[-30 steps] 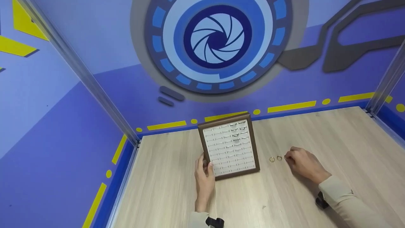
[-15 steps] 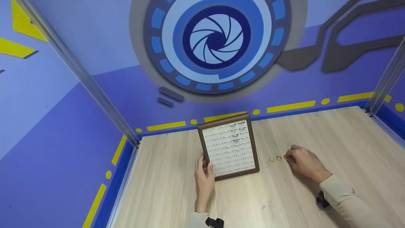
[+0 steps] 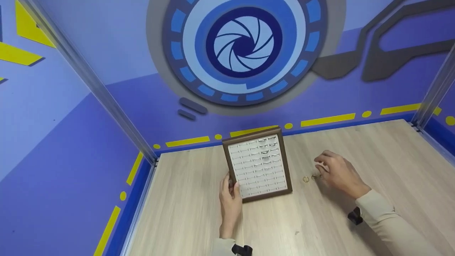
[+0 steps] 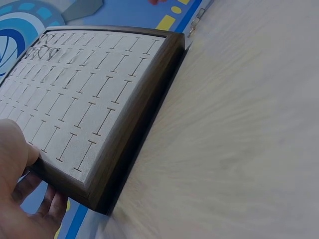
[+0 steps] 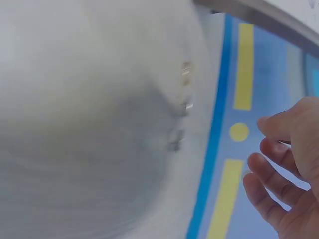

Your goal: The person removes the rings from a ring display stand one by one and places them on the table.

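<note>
A brown-framed ring display tray (image 3: 259, 177) with a white slotted pad stands tilted on the table. Several rings (image 3: 265, 152) sit in slots near its upper right. My left hand (image 3: 230, 208) grips its lower left edge, thumb on the front and fingers behind. The left wrist view shows that thumb (image 4: 31, 153) over the frame's corner. To the tray's right lie a gold ring (image 3: 306, 179) and a second ring (image 3: 313, 176); a third ring (image 5: 176, 140) shows blurred in the right wrist view. My right hand (image 3: 339, 174) hovers over them, fingers parted, nothing visible between them.
The wood-grain table (image 3: 185, 199) meets a blue patterned back wall (image 3: 142, 106) just behind the tray. A metal post (image 3: 106, 103) rises at the left corner, and another post (image 3: 435, 85) at the right.
My right hand has let go of the third ring, lifted off the table and spread its fingers. The left hand and the tray have stayed put.
</note>
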Demonstrator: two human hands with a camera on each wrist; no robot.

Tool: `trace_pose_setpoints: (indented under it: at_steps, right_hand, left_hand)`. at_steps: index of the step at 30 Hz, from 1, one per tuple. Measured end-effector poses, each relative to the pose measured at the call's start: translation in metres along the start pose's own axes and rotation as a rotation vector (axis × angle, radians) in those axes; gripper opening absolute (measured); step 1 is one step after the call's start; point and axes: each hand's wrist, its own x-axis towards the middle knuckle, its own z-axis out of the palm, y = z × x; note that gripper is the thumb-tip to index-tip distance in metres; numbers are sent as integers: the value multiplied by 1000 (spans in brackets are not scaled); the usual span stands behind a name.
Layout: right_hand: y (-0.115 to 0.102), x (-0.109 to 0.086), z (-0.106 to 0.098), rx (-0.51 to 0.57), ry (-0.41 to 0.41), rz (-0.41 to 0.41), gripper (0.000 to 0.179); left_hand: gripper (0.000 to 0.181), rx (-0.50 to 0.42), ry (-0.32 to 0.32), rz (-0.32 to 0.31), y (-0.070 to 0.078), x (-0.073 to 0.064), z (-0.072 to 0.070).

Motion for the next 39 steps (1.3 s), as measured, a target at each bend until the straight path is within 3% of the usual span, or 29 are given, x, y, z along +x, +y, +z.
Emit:
trace_pose_setpoints:
  at_steps: [8,17,29,39]
  right_hand:
    - [-29,34,2,55,121,-127,22]
    - [-63,68,12,142,218,-245,23]
    - [-90,93,25,156,264,-264,18]
    - [-100,98,35,131,270,-272,17]
  left_hand:
    - [54,-28,-19,-31,0,1,-1]
    - [54,-17,-1,-20,-1,-2,-2]
    - [53,10,-15,-19,3,2,-2]
    - [52,30,-10,24,0,0,-2]
